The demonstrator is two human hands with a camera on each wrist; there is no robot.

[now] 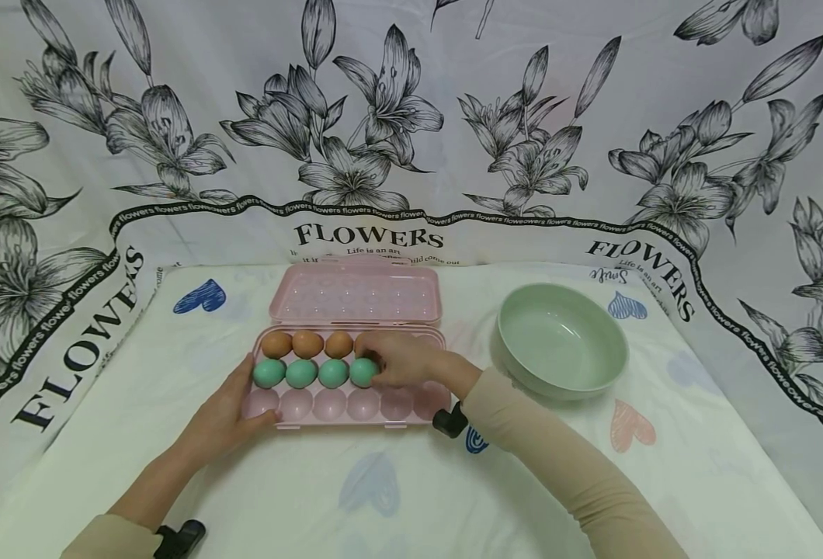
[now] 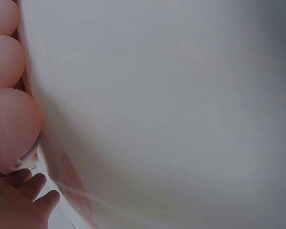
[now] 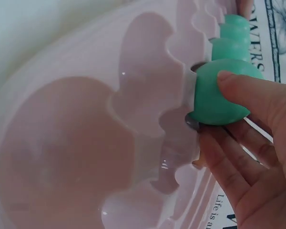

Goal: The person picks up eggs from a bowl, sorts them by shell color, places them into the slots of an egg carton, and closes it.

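A pink plastic egg carton lies with its lid folded back. Brown eggs fill part of its back row, partly covered by my right hand. Several green eggs sit in the middle row; the front-row cups hold nothing. My right hand pinches the rightmost green egg between thumb and fingers, at its cup. At the carton's left end, my left hand holds the corner, fingers along the side and thumb at the front edge. In the left wrist view, its fingers show beside the carton's end.
A pale green bowl stands to the right of the carton, near my right forearm. The white cloth with printed hearts covers the table, and a flower-printed cloth hangs behind.
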